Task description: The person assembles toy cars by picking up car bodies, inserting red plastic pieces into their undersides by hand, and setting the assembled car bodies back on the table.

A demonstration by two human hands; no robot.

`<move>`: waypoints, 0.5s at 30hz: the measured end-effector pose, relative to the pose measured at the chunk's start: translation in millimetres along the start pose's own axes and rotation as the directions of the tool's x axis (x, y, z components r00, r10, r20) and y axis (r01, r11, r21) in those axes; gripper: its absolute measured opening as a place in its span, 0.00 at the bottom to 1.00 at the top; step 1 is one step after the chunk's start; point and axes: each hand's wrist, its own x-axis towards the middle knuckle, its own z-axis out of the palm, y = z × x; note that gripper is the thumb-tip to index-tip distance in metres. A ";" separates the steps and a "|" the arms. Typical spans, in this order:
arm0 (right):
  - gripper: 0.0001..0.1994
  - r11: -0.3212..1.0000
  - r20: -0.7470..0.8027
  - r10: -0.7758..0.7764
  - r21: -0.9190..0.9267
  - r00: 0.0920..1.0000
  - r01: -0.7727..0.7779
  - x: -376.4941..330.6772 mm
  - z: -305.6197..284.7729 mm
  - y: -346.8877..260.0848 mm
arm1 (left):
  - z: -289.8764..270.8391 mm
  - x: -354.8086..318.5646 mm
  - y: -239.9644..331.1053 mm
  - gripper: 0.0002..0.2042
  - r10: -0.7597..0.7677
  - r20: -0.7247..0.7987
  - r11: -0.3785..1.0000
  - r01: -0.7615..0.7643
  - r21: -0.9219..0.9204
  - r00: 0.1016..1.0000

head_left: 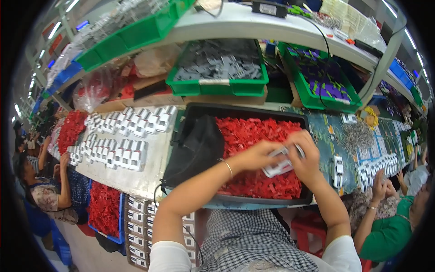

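Over a black bin (263, 198) of red plastic pieces (253, 181), both my hands are closed around a white toy car (279, 168). My left hand (264, 155) grips it from the left with fingers bent. From the right, my right hand (306, 158) curls its fingers over the upper end, where a small dark and white part shows. Fingers hide much of the car, so its details are unclear. Black cloth or plastic sheeting (198, 149) covers the bin's left side.
Rows of white toy cars (131, 154) stand on the table at left. Green trays of grey parts (217, 88) and purple parts (335, 102) sit behind the bin, below a white shelf (244, 21). Co-workers sit at left (54, 190) and right (385, 226). Another car (338, 172) lies at right.
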 end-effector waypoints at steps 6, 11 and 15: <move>0.15 0.901 0.095 0.388 0.169 0.917 -0.399 28.1 29.8 45.0 | -48.2 9.1 -24.8 0.10 -0.228 -0.567 0.925 -0.005 -0.381 0.792; 0.10 0.967 0.537 0.254 -0.130 0.805 -0.219 3.0 41.4 61.1 | -77.5 6.9 -34.8 0.11 -0.314 -0.687 0.848 -0.132 -0.513 0.655; 0.09 0.933 0.500 0.142 -0.357 0.854 0.054 -5.8 59.0 58.2 | -75.1 6.2 -36.5 0.14 -0.310 -0.685 0.847 -0.135 -0.514 0.659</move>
